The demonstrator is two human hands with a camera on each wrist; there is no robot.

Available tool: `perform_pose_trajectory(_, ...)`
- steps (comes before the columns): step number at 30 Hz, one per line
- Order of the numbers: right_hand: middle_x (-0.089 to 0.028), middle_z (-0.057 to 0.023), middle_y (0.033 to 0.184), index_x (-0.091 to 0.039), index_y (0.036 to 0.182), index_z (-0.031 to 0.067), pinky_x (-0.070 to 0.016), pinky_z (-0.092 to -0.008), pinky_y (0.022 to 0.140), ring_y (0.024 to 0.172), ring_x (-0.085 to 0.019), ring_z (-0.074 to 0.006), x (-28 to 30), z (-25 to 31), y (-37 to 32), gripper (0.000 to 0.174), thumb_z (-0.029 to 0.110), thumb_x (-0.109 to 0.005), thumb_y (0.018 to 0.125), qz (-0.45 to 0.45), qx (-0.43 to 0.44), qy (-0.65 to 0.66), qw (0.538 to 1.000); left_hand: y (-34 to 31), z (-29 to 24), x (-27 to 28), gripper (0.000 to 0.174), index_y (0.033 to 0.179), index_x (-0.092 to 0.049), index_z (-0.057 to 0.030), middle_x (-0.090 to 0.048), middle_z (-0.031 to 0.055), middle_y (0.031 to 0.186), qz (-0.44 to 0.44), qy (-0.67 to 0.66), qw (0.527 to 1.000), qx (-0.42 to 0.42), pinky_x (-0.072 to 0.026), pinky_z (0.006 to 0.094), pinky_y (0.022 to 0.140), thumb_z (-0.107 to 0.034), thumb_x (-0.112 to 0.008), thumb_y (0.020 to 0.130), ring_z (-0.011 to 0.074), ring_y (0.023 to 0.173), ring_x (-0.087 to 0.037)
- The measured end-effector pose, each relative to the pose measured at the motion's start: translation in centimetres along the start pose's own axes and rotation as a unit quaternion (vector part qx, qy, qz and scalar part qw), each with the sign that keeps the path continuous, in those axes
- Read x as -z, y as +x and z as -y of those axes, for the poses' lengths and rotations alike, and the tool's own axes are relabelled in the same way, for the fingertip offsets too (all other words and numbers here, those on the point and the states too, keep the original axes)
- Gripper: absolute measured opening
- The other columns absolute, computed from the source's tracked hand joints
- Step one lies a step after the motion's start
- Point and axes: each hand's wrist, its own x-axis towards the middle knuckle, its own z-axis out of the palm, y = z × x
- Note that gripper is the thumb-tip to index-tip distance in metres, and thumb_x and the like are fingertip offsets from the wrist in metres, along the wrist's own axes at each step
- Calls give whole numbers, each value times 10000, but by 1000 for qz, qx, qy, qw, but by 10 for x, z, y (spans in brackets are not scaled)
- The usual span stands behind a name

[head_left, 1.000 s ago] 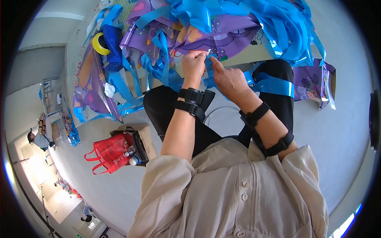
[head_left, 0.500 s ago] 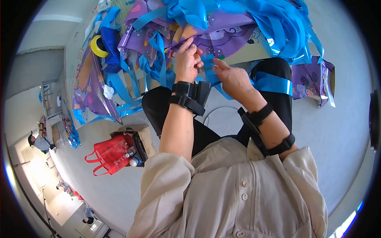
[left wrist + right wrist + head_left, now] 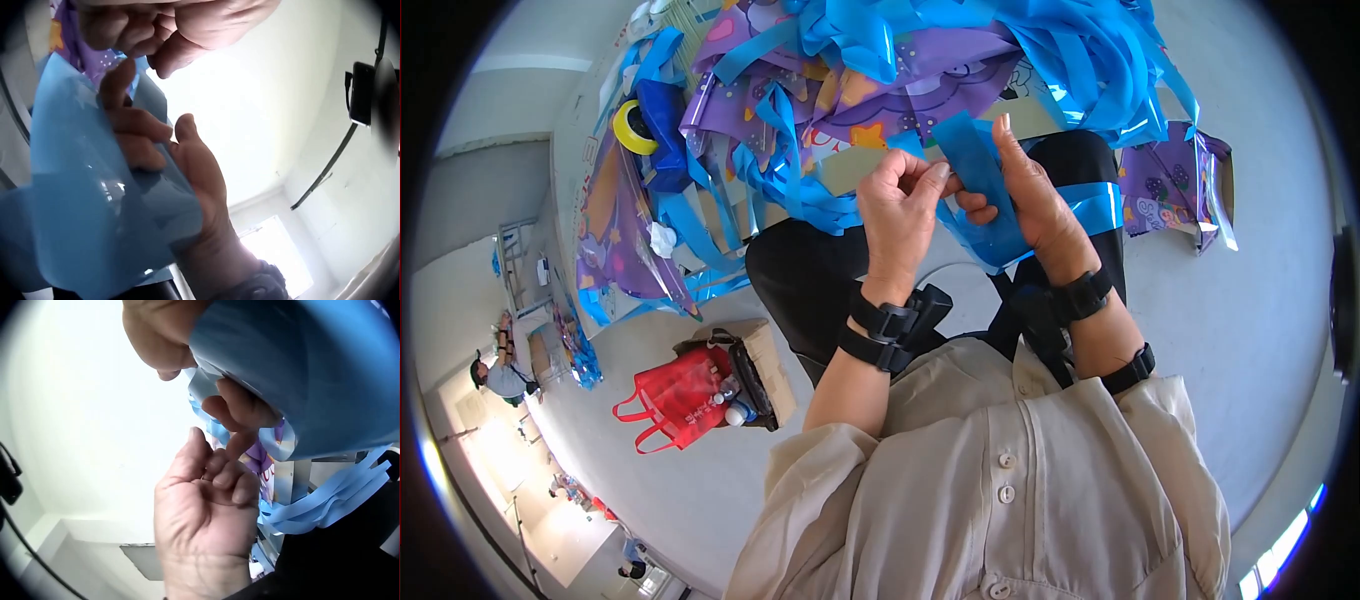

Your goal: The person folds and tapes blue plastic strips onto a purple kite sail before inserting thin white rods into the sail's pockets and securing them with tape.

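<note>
In the head view, a wide, glossy blue ribbon (image 3: 975, 160) runs between the hands and loops below them. The right hand (image 3: 1040, 205) holds it with bent fingers, thumb pointing up. The left hand (image 3: 900, 220) has curled fingers, its thumb and forefinger pinched at the ribbon's edge close to the right fingertips. From the left wrist, the ribbon (image 3: 94, 181) lies across the right hand (image 3: 203, 175); what the left fingertips grip is partly hidden. The right wrist view has the left palm (image 3: 206, 512) facing the camera, beside the ribbon (image 3: 281, 369).
Purple printed sheets (image 3: 940, 90) and heaped blue ribbons (image 3: 1100, 80) cover the surface ahead. A blue tape dispenser with a yellow roll (image 3: 635, 128) lies at left. A red bag (image 3: 680, 395) stands by a carton on the floor; another purple-covered box (image 3: 1175, 190) is at right.
Both hands have come nearer the body, raising the ribbon between them. The left fingers have changed from extended to pinching, and the right hand has turned thumb-up with ribbon across its fingers.
</note>
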Motion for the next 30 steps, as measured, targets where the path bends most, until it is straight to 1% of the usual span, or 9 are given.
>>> perform_pose_trajectory(8,-547,-81,760,-550,972,3,-356,-172,411,552,-456,-80,-2,-16,2,649,633,-483,828,11,-11,34,999,6,3,-4,178,731,-577,30,-543,21,606,-9,-22,996,86,-417,211,474,-79,-717,748,74,541,-512)
perform_pose_trajectory(13,-620,-115,788,-590,942,-9,-420,-203,456,592,-534,-108,1,-18,4,350,329,-626,860,-48,10,23,999,7,-2,4,110,722,-607,25,-565,17,642,22,-119,986,118,-413,223,485,-50,-667,776,70,565,-518)
perform_pose_trajectory(20,-659,-153,827,-600,970,-29,-466,-226,499,589,-565,-118,-21,28,-11,175,107,-585,862,-44,213,-214,952,18,-31,16,112,894,-655,3,-628,35,747,96,-1,995,5,-447,229,598,-85,-616,836,89,677,-572)
perform_pose_trajectory(22,-655,-170,841,-597,970,-36,-458,-216,487,584,-561,-118,-24,47,-18,179,111,-575,871,-50,222,-162,960,23,-33,8,201,1011,-628,-4,-649,75,905,81,-198,977,1,-467,251,699,-143,-584,872,119,837,-597)
perform_pose_trajectory(24,-638,-209,900,-579,989,-62,-436,-186,455,585,-548,-113,-23,63,-25,209,123,-538,901,-50,244,-94,964,27,2,12,290,1087,-591,-13,-634,131,1047,240,-39,967,-81,-468,298,802,-223,-520,900,214,967,-603)
perform_pose_trajectory(25,-621,-191,869,-548,1040,-74,-427,-175,479,577,-544,-112,-20,71,-30,258,144,-542,902,-12,252,-75,965,24,22,12,307,1089,-590,-20,-632,139,1057,311,72,932,-172,-467,313,815,-246,-503,900,246,972,-606)
perform_pose_trajectory(27,-605,-172,838,-518,1091,-85,-418,-164,504,569,-540,-111,-8,90,-43,315,166,-545,903,25,258,-55,964,13,60,17,299,1074,-605,-46,-604,154,1113,493,406,769,-19,-460,347,846,-236,-538,853,302,1027,-576)
perform_pose_trajectory(29,-580,-126,826,-512,1089,-87,-385,-146,571,621,-534,-104,7,114,-59,333,206,-493,932,179,295,-67,936,-1,74,20,278,1018,-641,-70,-618,164,1066,543,554,619,121,-473,397,823,-237,-568,807,328,985,-591)
perform_pose_trajectory(30,-583,-99,845,-503,1102,-70,-415,-176,565,617,-521,-75,7,129,-76,336,197,-542,903,123,339,-83,929,-8,88,28,278,1018,-641,-70,-618,164,1066,545,553,619,121,-473,397,823,-237,-568,807,328,985,-591)
